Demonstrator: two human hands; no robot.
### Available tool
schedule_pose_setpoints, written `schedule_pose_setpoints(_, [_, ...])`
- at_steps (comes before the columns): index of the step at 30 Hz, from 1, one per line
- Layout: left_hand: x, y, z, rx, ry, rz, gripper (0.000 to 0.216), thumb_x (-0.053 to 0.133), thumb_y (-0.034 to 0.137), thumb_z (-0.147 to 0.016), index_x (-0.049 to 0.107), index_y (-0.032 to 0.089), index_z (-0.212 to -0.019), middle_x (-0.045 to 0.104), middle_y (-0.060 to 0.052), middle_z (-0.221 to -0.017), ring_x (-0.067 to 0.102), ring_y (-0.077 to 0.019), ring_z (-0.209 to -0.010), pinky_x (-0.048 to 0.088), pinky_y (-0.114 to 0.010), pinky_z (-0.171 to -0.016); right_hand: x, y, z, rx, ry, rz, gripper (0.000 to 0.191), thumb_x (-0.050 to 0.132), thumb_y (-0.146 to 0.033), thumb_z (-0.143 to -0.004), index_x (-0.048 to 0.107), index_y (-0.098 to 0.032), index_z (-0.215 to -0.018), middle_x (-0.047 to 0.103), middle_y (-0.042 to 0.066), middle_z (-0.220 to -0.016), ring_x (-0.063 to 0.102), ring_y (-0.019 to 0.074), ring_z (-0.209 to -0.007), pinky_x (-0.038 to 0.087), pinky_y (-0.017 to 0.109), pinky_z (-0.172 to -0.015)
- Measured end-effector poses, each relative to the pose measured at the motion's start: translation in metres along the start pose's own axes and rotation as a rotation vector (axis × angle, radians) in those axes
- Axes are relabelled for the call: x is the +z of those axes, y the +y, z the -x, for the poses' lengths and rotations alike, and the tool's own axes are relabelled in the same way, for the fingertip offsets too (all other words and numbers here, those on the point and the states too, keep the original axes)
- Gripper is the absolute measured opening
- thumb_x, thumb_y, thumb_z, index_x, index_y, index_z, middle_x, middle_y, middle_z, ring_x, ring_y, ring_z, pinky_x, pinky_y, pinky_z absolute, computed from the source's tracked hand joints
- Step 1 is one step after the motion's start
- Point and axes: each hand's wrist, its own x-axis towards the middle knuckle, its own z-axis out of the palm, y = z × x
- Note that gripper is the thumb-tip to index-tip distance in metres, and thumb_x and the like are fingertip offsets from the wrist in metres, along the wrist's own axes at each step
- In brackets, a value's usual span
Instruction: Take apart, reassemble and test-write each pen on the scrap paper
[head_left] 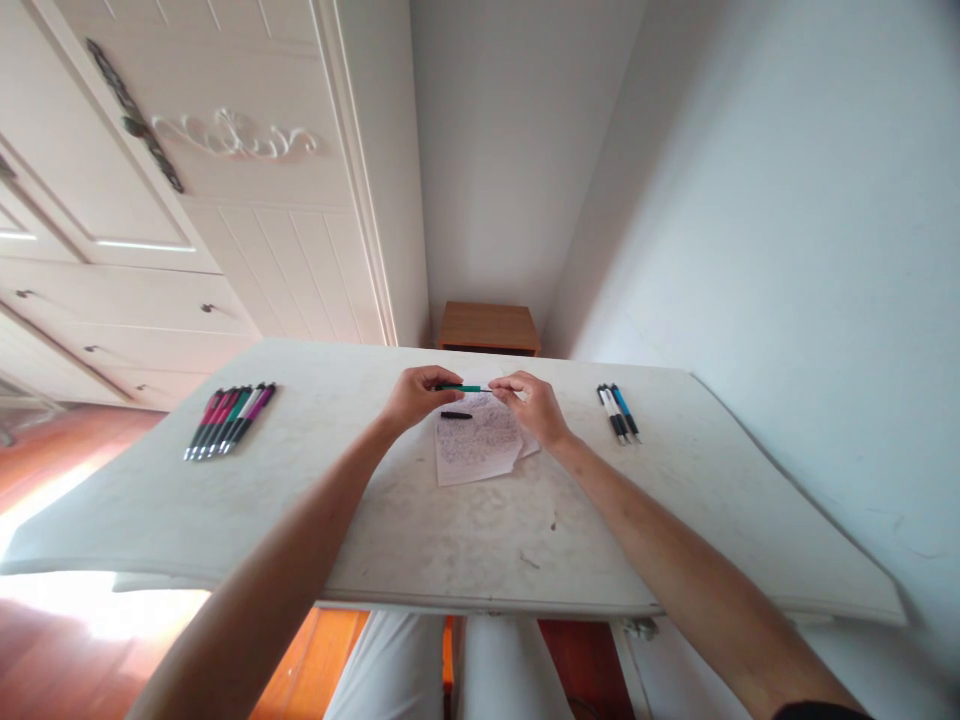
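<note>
Both hands meet above the far middle of the worktop (300, 530). The fingers of the left hand (420, 397) pinch a green pen barrel (471, 388), held nearly level, its exposed end directed toward the right hand (531, 405). The fingers of the right hand pinch a slender dark rod (486, 390), which lies in line with the barrel; whether the rod's inner end sits inside it is too small to tell. Just below the hands, a black pen part (456, 415) rests on scribbled paper (476, 455). Well to the left, a row of pens (229, 422) in red, green, white and purple lies side by side. To the right lies a smaller group of white and blue pens (619, 412), near the pale wall (810, 300). A wooden cabinet (489, 325) stands beyond the far edge.
</note>
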Motion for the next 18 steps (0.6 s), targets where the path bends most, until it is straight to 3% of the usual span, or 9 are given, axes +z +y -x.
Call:
schedule_pose_setpoints(9, [-0.0004,-0.0002,0.0017,0.107,-0.065,-0.181,0.019,0.077,0.033,-0.067,0.077,0.019,-0.08,0.075,-0.003,-0.081,0.066,-0.0193,-0.075,0.05,-0.029,-0.072,-0.0016,-0.0005,-0.0002,0.027,-0.005,0.059,0.009,0.067,-0.02,-0.082,0.076,-0.02,-0.086,0.074,0.006,-0.088,0.068,0.0206,-0.083,0.052,0.033,-0.081])
schedule_pose_setpoints(18, [0.0017,-0.0046,0.0025,0.28,-0.099,-0.348,0.022,0.064,0.019,-0.079,0.074,0.019,-0.098,0.073,-0.005,-0.095,0.065,-0.0195,-0.087,0.05,-0.032,-0.084,0.0009,-0.0034,0.002,-0.057,-0.054,0.145,0.01,0.067,-0.02,-0.085,0.076,-0.021,-0.09,0.074,0.006,-0.089,0.068,0.0198,-0.084,0.051,0.031,-0.078])
